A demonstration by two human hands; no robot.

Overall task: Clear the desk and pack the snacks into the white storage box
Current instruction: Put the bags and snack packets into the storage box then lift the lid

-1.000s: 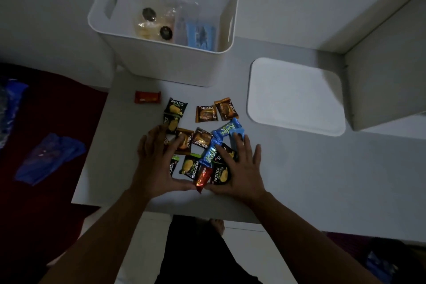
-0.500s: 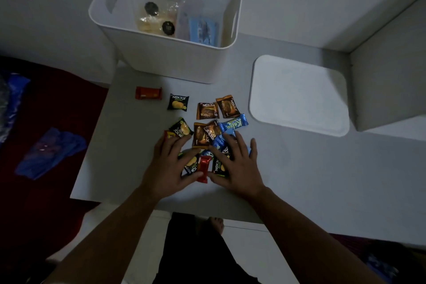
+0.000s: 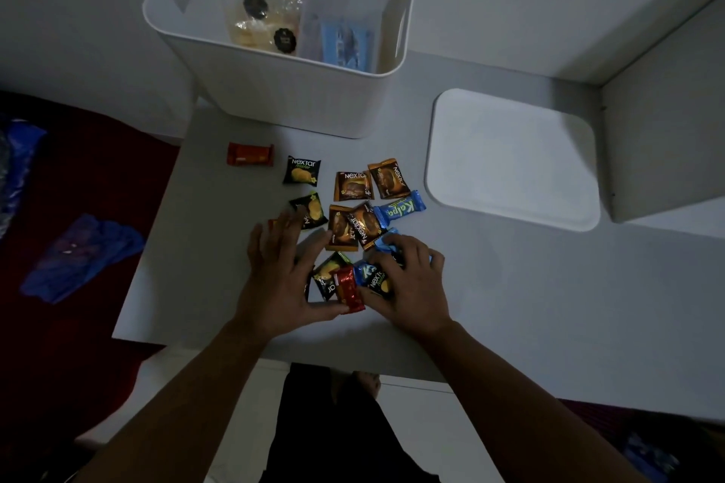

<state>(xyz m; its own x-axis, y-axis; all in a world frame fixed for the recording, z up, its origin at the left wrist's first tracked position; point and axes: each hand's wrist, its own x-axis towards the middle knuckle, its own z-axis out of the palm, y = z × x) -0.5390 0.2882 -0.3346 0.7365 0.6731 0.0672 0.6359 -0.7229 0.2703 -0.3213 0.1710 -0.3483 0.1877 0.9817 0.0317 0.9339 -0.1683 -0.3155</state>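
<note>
Several small snack packets lie scattered on the grey desk (image 3: pixel 510 306): black Nextar packets (image 3: pixel 302 170), brown Nextar packets (image 3: pixel 353 185), a blue Kalpa bar (image 3: pixel 399 209) and a red bar (image 3: pixel 250 154) off to the left. My left hand (image 3: pixel 278 274) lies flat with spread fingers on the left side of the pile, its thumb by a red packet (image 3: pixel 348 288). My right hand (image 3: pixel 408 278) curls its fingers over a black Nextar packet (image 3: pixel 378 282) and blue wrappers on the right side. The white storage box (image 3: pixel 282 90) stands at the back, holding clear bags and a blue packet.
The box's white lid (image 3: pixel 514 157) lies flat at the right. A white cabinet panel (image 3: pixel 663 129) rises at the far right. Left of the desk, a dark red surface carries blue cloth (image 3: pixel 82 255). My legs show below the desk's front edge.
Both hands have drawn the near packets together into a tighter cluster toward the front edge. My right hand's fingers went from flat to curled over the packets.
</note>
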